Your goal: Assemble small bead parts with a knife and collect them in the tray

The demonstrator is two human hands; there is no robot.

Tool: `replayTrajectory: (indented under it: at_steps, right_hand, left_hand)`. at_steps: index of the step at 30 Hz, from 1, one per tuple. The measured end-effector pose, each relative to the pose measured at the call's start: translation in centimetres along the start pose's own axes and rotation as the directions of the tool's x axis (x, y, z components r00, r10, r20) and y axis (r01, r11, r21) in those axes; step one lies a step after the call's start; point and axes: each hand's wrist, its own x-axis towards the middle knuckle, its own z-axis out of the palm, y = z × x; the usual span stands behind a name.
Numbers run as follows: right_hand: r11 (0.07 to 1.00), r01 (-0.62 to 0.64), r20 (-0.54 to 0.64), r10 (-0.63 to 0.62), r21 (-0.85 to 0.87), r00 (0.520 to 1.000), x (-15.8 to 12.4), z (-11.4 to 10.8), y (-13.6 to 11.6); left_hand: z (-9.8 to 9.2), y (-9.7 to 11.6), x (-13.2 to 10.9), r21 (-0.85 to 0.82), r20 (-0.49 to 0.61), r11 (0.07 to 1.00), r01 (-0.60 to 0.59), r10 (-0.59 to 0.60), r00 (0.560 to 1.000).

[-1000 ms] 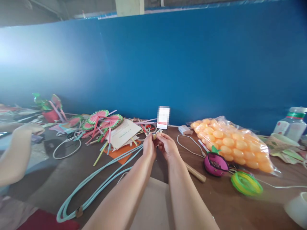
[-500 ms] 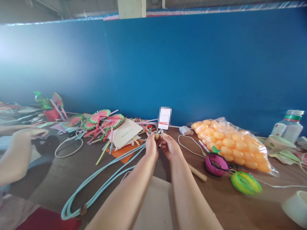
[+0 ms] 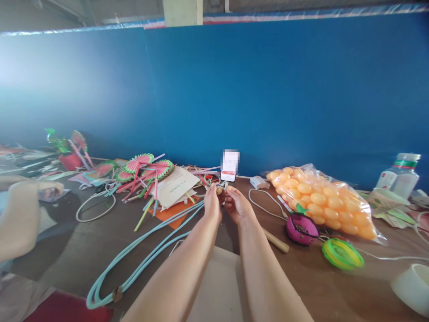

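Note:
My left hand (image 3: 212, 203) and my right hand (image 3: 236, 205) are close together over the middle of the table. Both have their fingers pinched on a small shiny item (image 3: 220, 190), too small to name, between the fingertips. Right behind them a phone (image 3: 229, 166) with a lit screen leans upright. Pale blue tubing (image 3: 134, 259) loops on the table left of my forearms. A grey board (image 3: 217, 286) lies under my forearms.
Watermelon-patterned paper fans (image 3: 157, 170) and papers (image 3: 176, 185) lie left. To the right are a bag of orange balls (image 3: 321, 201), a purple pouch (image 3: 301, 229), green-yellow rings (image 3: 342, 254), a wooden stick (image 3: 276, 241) and a white roll (image 3: 414, 288). Another person's arm (image 3: 22, 214) rests far left.
The other person's arm at the left has shifted slightly left. The view has moved a little. My two hands hold nearly the same pose at the small item.

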Motion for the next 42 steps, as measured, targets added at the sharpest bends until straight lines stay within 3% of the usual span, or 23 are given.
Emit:
replayTrajectory:
  at_steps: [19, 26, 42]
  right_hand:
    - [0.998, -0.033, -0.009, 0.033, -0.053, 0.999, -0.13, 0.03, -0.14]
    - [0.997, -0.074, 0.022, 0.074, 0.015, 0.997, 0.01, -0.17, -0.16]
    - [0.996, -0.085, 0.036, 0.085, -0.007, 0.996, 0.08, -0.18, -0.16]
  left_hand:
    - [-0.14, -0.39, 0.16, 0.064, 0.003, 0.995, -0.078, 0.078, 0.997]
    - [-0.02, -0.32, 0.10, 0.040, -0.035, 0.998, -0.043, 0.045, 0.998]
    - [-0.26, -0.40, 0.11, 0.130, 0.007, 0.986, -0.109, 0.109, 0.994]
